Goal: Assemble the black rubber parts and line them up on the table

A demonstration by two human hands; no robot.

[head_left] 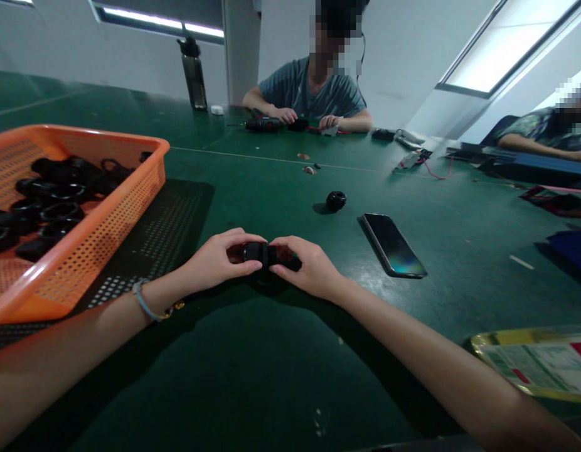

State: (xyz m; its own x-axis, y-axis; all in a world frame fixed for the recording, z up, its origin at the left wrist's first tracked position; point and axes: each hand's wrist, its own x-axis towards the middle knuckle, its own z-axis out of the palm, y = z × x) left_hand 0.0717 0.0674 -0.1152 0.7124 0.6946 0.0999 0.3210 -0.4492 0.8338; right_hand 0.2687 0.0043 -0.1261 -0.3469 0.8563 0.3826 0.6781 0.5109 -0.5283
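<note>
Two-handed pinch: L hand (234, 254) & R hand (307, 263) grasp opp. ends of blk. part (255, 252), ctr. of my remote view, over green table (253, 383) (contact unclear). Uneven fingertip pressure, I judge, could twist it loose & send it rolling twd. phone (394, 245).

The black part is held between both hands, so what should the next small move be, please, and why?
Perhaps steady the left hand and gently turn the right hand, since they grip the black part from opposite sides; which way to turn it, the picture does not show.
</note>
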